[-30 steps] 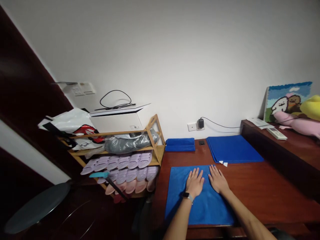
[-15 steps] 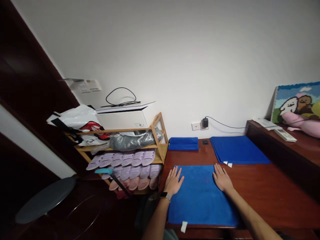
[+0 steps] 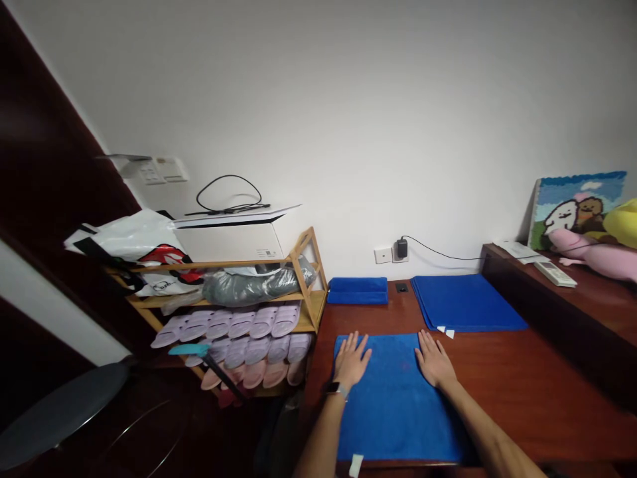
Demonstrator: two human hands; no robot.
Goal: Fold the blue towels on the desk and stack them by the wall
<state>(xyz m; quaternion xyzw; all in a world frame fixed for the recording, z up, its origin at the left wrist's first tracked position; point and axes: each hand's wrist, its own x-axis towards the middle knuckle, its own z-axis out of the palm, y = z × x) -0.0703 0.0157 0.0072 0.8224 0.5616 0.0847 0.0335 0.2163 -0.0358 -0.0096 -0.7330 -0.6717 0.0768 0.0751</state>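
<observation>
In the head view, both bare hands are lying open and palm-down, fingers spread, and neither is gripping anything: the left hand (image 3: pixel 352 364) is covering the far left part of a blue cloth (image 3: pixel 388 411), while the right hand (image 3: pixel 436 360) is resting over its far right corner. The cloth is lying spread out on the reddish-brown table (image 3: pixel 522 385), close to the near edge, with a white tag (image 3: pixel 355 465) sticking out below. Behind it, a narrow folded blue bundle (image 3: pixel 357 291) is sitting near the wall on the left, and a flat blue stack (image 3: pixel 468 302) is lying to the right. The step in hand, as far as one can judge, is smoothing and squaring the cloth; the next move would be calling for light, even pressure towards the sides, without dragging the far edge askew. As for what is escaping view, the left forearm is covering part of the cloth's left side, and the right forearm is crossing its right side, so the near right corner is hard to make out in the shadow. The palms are hiding whatever creases may be lying under them. Both forearms are running out of the picture at the bottom, and whether the stack is holding several cloths or one folded over is impossible to tell.
</observation>
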